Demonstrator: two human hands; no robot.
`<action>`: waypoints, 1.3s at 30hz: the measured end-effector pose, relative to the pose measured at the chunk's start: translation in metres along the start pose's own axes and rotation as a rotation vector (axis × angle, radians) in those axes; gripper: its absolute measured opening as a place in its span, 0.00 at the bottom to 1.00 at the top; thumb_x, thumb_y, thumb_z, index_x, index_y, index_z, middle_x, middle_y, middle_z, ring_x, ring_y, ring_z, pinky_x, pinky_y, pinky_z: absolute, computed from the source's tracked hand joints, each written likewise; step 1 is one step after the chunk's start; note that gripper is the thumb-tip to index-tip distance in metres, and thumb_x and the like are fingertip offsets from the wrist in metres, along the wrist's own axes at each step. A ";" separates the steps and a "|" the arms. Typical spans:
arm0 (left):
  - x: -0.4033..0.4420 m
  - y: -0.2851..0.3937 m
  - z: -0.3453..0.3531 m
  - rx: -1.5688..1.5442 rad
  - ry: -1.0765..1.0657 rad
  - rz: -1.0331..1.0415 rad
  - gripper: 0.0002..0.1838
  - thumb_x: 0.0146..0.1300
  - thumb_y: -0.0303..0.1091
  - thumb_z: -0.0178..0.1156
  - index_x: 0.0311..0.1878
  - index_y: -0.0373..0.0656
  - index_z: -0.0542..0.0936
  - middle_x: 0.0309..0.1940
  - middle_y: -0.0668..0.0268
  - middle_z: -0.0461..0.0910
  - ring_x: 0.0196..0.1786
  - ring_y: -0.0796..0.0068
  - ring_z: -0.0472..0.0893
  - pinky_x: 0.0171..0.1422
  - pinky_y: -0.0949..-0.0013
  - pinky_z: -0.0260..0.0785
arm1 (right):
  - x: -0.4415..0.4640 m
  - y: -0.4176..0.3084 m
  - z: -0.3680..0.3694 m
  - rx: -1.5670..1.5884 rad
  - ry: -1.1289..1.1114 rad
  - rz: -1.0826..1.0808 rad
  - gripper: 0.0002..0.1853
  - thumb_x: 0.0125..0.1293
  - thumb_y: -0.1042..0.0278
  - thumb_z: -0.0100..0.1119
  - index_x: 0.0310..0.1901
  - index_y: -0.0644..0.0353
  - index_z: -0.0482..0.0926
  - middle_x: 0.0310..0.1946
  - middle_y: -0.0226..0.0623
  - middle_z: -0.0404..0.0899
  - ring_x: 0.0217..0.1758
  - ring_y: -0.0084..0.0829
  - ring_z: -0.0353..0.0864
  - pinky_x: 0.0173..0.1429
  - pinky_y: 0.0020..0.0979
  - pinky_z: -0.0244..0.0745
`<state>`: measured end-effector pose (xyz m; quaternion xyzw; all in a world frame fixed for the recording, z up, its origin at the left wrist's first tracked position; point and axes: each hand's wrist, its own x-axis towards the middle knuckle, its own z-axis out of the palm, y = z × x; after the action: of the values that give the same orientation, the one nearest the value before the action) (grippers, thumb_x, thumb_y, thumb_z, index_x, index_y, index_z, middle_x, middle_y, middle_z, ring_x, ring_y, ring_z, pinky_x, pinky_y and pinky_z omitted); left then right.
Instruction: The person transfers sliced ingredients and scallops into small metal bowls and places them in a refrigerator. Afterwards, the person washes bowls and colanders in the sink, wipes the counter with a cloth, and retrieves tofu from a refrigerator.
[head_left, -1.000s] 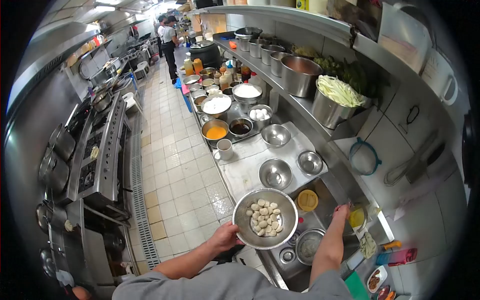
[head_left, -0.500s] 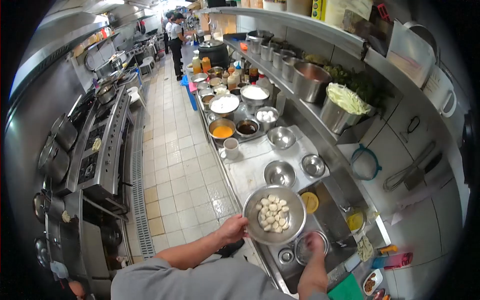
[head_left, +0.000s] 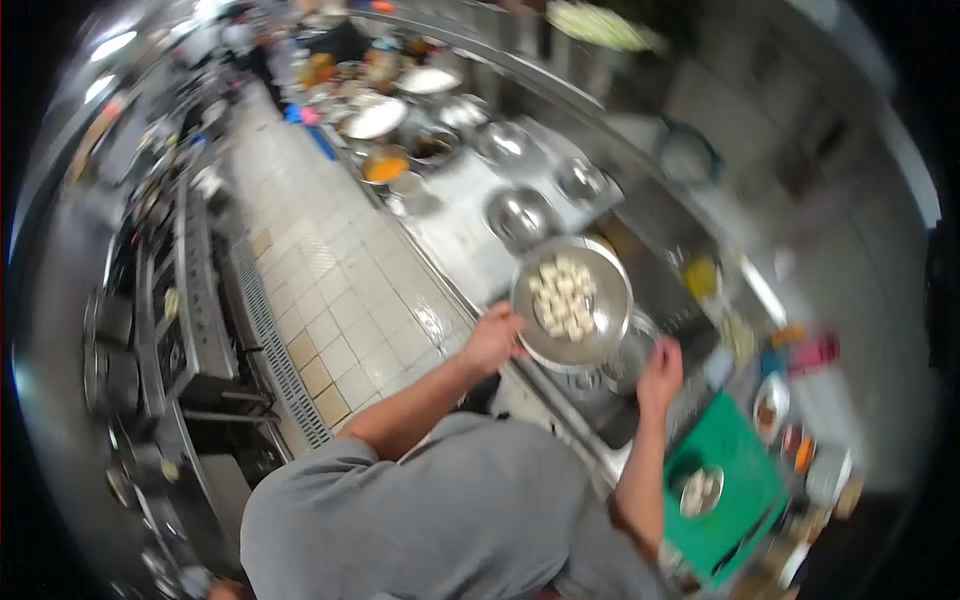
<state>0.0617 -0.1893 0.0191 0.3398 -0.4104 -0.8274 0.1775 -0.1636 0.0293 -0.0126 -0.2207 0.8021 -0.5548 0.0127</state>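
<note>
The left hand (head_left: 495, 338) clasps the rim of a steel bowl (head_left: 610, 298) of pale pieces (head_left: 563, 298), to its right. Right hand (head_left: 660, 372) curled near a second bowl (head_left: 626, 364); blur hides whether it holds anything.

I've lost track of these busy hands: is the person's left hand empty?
No, the left hand grips the rim of a metal bowl with pale pieces inside.

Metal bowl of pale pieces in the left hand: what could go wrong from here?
The left hand holds the metal bowl at one side, and the right hand appears apart from it, so it might tip and spill the pale pieces.
The right forearm looks close to the small bowl on the green cutting board; an elbow swing could knock it.
</note>
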 end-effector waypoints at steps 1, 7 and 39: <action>0.014 -0.019 -0.002 -0.061 -0.127 0.019 0.17 0.68 0.28 0.56 0.59 0.37 0.76 0.51 0.60 0.83 0.47 0.66 0.86 0.42 0.59 0.85 | 0.008 -0.008 0.001 -0.076 0.010 -0.141 0.09 0.72 0.73 0.54 0.46 0.65 0.82 0.42 0.46 0.84 0.46 0.37 0.84 0.53 0.33 0.76; 0.008 -0.043 0.058 -0.039 -0.233 -0.039 0.13 0.64 0.25 0.54 0.51 0.39 0.80 0.44 0.61 0.85 0.40 0.68 0.87 0.36 0.59 0.86 | 0.019 -0.092 0.022 -0.709 -0.490 -0.185 0.24 0.69 0.49 0.58 0.62 0.49 0.77 0.58 0.44 0.76 0.65 0.46 0.72 0.67 0.47 0.68; 0.012 -0.148 0.186 0.081 -0.570 -0.567 0.21 0.63 0.25 0.53 0.61 0.40 0.70 0.54 0.54 0.79 0.48 0.57 0.85 0.39 0.53 0.86 | -0.098 0.018 -0.253 -0.306 0.538 0.037 0.09 0.57 0.79 0.60 0.41 0.60 0.77 0.37 0.38 0.79 0.42 0.36 0.80 0.48 0.34 0.76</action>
<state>-0.0807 -0.0028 -0.0236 0.2034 -0.3656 -0.8877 -0.1924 -0.1479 0.2946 0.0467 -0.0504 0.8548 -0.4658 -0.2233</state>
